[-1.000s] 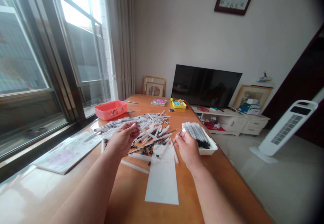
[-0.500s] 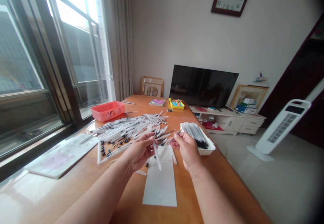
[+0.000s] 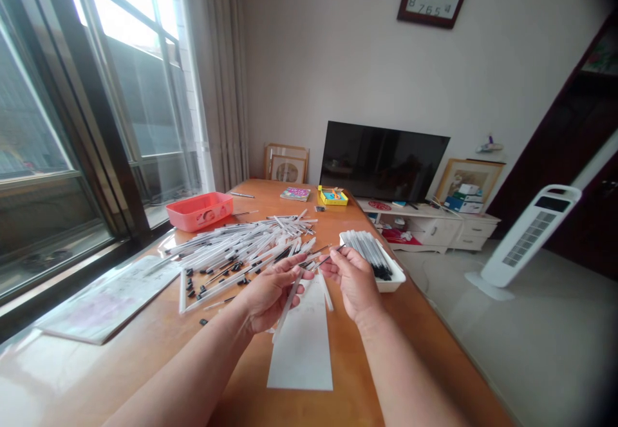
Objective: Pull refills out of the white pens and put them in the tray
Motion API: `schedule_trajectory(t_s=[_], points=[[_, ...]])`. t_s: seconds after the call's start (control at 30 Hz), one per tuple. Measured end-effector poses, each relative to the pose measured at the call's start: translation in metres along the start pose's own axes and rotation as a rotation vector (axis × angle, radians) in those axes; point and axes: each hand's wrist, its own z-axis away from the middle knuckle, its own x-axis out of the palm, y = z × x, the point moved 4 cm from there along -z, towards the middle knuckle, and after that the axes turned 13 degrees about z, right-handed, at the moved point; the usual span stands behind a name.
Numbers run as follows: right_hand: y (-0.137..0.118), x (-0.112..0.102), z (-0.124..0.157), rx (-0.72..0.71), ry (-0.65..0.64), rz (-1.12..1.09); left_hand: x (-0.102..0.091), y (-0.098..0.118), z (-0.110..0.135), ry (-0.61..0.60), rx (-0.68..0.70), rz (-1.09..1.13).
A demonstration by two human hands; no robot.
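My left hand [image 3: 274, 290] is closed on a clear pen barrel [image 3: 286, 311] that slants down to the left over a white paper sheet [image 3: 300, 362]. Close by, my right hand [image 3: 355, 280] pinches a thin dark pen refill [image 3: 326, 260] between thumb and fingers. The two hands are near each other, a small gap apart. Beyond the left hand spreads a heap of clear barrels and refills [image 3: 241, 246], with black pen caps [image 3: 190, 285] scattered at its near side. Beside the right hand, a white tray [image 3: 400, 277] holds a row of clear pens with black ends [image 3: 369, 254].
A red plastic basket [image 3: 199, 213] stands at the table's left. Farther back lie a booklet [image 3: 295, 194] and a yellow box [image 3: 334, 196]. A large flat pad [image 3: 111, 301] rests by the window. The table's right edge runs close past the tray.
The barrel in my left hand has swung from leaning down-right to leaning down-left, and the fingers have shifted around it. My right hand still pinches the refill. The view has shifted slightly.
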Motion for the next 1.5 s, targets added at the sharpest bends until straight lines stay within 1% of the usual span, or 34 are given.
schedule_trajectory(t_s=[0.2, 0.3, 0.4, 0.6, 0.77, 1.0, 1.3, 1.5], points=[[-0.006, 0.001, 0.003, 0.006, -0.035, -0.057, 0.008, -0.005, 0.005, -0.114, -0.071, -0.050], [-0.008, 0.003, 0.005, 0.004, -0.056, -0.043, 0.009, -0.006, 0.006, -0.139, -0.082, -0.078], [-0.009, 0.004, 0.006, -0.002, -0.070, -0.026, 0.007, -0.006, 0.004, -0.131, -0.068, -0.102], [-0.013, 0.000, 0.006, -0.028, -0.047, -0.014, 0.001, -0.006, -0.001, -0.106, -0.044, -0.139], [-0.013, 0.002, 0.007, -0.040, -0.055, 0.017, 0.003, -0.003, 0.000, -0.111, -0.053, -0.159], [-0.013, 0.003, 0.008, -0.042, -0.014, -0.010, 0.005, 0.000, 0.003, -0.083, -0.047, -0.205], [-0.013, 0.001, 0.007, -0.057, -0.013, 0.016, 0.005, -0.003, 0.002, -0.148, -0.033, -0.204], [-0.014, 0.007, 0.011, -0.063, -0.075, 0.099, 0.004, -0.003, 0.002, -0.154, -0.022, -0.206]])
